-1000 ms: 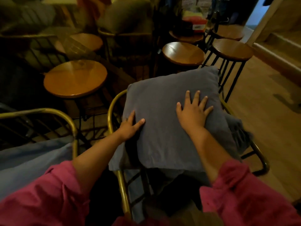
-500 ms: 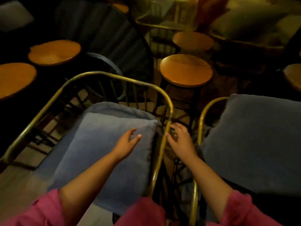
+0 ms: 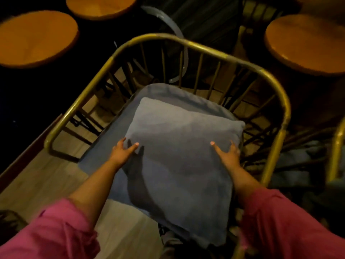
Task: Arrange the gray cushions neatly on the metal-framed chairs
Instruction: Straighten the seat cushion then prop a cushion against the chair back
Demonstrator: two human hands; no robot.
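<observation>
A gray cushion (image 3: pixel 181 156) lies on top of a flatter gray seat pad (image 3: pixel 164 94) inside a chair with a curved brass-coloured metal frame (image 3: pixel 186 42). My left hand (image 3: pixel 122 151) grips the cushion's left edge, thumb on top. My right hand (image 3: pixel 226 152) grips its right edge in the same way. The cushion sits slightly skewed, its near end hanging over the front of the seat. Pink sleeves cover both forearms.
Round wooden stools stand at far left (image 3: pixel 35 38), top centre (image 3: pixel 100 6) and top right (image 3: pixel 306 45). A second brass chair frame (image 3: pixel 336 150) shows at the right edge. Wooden floor (image 3: pixel 37 180) lies at the lower left.
My view swung from the right-hand chair to this one. Both hands left the first cushion, crossed the frame and took hold of this cushion's two sides.
</observation>
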